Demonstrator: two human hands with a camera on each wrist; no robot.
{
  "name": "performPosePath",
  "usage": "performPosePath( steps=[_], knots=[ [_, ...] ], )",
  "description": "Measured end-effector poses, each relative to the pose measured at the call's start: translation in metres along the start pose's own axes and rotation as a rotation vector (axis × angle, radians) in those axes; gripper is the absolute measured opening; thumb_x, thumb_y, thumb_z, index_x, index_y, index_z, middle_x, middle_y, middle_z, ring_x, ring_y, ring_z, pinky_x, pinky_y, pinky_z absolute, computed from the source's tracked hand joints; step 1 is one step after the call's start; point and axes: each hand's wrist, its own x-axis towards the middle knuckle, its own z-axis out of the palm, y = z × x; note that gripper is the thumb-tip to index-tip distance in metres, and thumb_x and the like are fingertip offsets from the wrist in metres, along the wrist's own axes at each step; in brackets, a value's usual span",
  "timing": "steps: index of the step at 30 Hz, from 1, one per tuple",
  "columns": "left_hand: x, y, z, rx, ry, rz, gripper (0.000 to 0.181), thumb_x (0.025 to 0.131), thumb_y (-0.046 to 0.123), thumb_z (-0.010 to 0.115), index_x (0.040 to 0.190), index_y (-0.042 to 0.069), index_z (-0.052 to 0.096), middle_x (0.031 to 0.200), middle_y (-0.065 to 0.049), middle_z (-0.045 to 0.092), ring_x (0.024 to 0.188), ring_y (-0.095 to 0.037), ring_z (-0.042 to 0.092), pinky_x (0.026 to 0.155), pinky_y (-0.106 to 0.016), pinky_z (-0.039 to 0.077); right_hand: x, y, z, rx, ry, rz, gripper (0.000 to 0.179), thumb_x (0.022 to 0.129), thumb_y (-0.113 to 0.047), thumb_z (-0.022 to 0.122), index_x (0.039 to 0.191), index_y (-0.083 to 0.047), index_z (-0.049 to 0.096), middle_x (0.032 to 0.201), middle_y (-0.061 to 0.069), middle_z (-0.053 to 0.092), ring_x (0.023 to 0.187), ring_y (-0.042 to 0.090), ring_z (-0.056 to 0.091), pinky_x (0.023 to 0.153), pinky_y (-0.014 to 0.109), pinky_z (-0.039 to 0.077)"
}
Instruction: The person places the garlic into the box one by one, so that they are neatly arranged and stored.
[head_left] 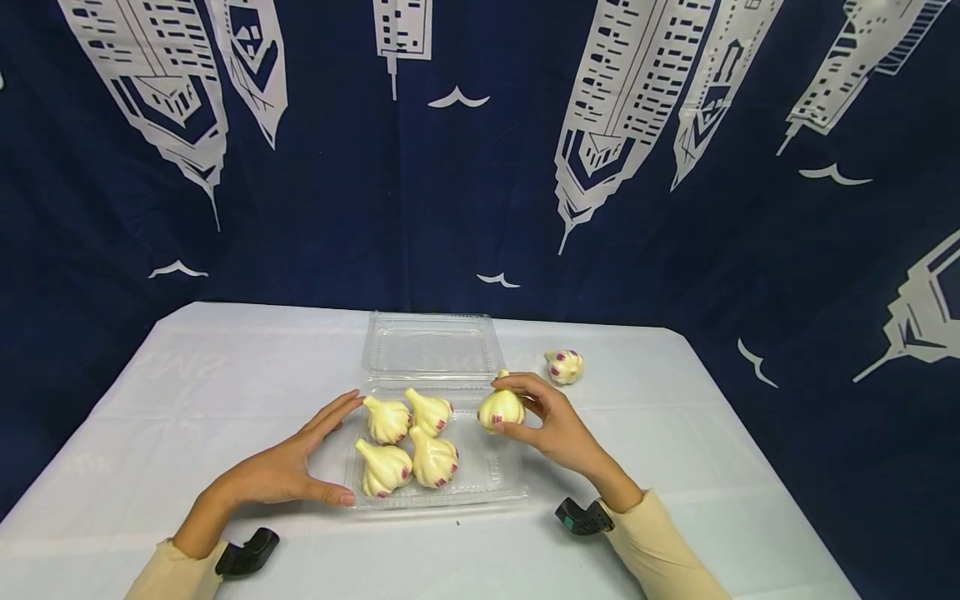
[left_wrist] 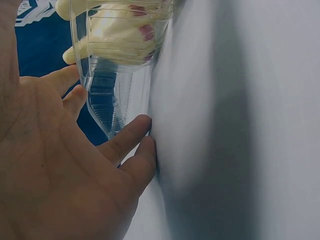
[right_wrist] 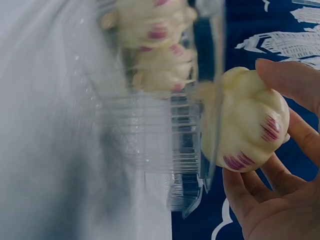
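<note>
right hand (head_left: 553,421) pinches a garlic bulb (head_left: 498,410) over the right half of a clamshell box (head_left: 480,471), stem toward the desk's (head_left: 637,375) far edge; left hand (head_left: 281,468) lies spread alongside.

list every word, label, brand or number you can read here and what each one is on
No text can be read for certain.
White table: faint letter-like marks on its left part, too faint to read.
Clear container: no legible text.
Purple-marked garlic bulbs: no lettering visible.
Navy backdrop: white building and wave drawings, no words visible.
Black wrist devices: any markings too small to read.
</note>
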Motion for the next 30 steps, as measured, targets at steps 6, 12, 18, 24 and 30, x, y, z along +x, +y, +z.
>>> performPosePath(
  steps=[6, 12, 18, 24, 30],
  knots=[
    [0.0, -0.002, 0.0, 0.007, 0.003, 0.007, 0.118, 0.074, 0.032, 0.09, 0.162, 0.015, 0.012, 0.168, -0.017, 0.001, 0.15, -0.052, 0.006, 0.108, -0.079, 0.015, 0.009, 0.004, 0.007, -0.148, -0.01, -0.074, 0.049, 0.082, -0.011, 0.084, 0.127, -0.009, 0.064, 0.132, 0.004, 0.06, 0.129, 0.02, 0.053, 0.109, 0.034, 0.046],
    [0.0, -0.001, 0.0, 0.007, 0.002, -0.003, 0.117, 0.074, 0.032, 0.09, 0.162, 0.017, 0.013, 0.168, -0.016, 0.001, 0.151, -0.048, 0.001, 0.108, -0.079, 0.013, 0.019, 0.006, 0.012, -0.254, -0.016, -0.101, 0.049, 0.081, -0.015, 0.085, 0.125, -0.007, 0.065, 0.13, 0.0, 0.061, 0.126, 0.02, 0.055, 0.103, 0.036, 0.051],
    [0.001, 0.0, 0.0, 0.008, -0.004, -0.009, 0.116, 0.075, 0.033, 0.089, 0.162, 0.021, 0.013, 0.169, -0.015, 0.002, 0.151, -0.047, 0.001, 0.108, -0.079, 0.013, 0.023, 0.01, 0.015, -0.313, -0.001, -0.098, 0.05, 0.079, -0.015, 0.087, 0.124, -0.008, 0.067, 0.129, 0.002, 0.063, 0.125, 0.023, 0.057, 0.1, 0.045, 0.051],
    [0.001, 0.0, 0.001, 0.009, -0.004, -0.012, 0.116, 0.075, 0.031, 0.089, 0.162, 0.024, 0.012, 0.169, -0.014, 0.001, 0.151, -0.047, 0.0, 0.108, -0.079, 0.013, 0.025, 0.01, 0.017, -0.355, 0.0, -0.087, 0.044, 0.081, -0.02, 0.085, 0.122, -0.011, 0.069, 0.126, 0.001, 0.064, 0.124, 0.022, 0.058, 0.104, 0.046, 0.048],
    [0.001, 0.0, 0.001, 0.0, -0.002, -0.004, 0.118, 0.074, 0.032, 0.09, 0.162, 0.014, 0.012, 0.168, -0.016, 0.0, 0.151, -0.049, 0.0, 0.108, -0.079, 0.012, 0.025, 0.008, 0.02, -0.395, -0.01, -0.051, 0.042, 0.084, -0.018, 0.083, 0.122, -0.011, 0.069, 0.128, 0.003, 0.063, 0.127, 0.023, 0.057, 0.108, 0.044, 0.045]
  ],
)
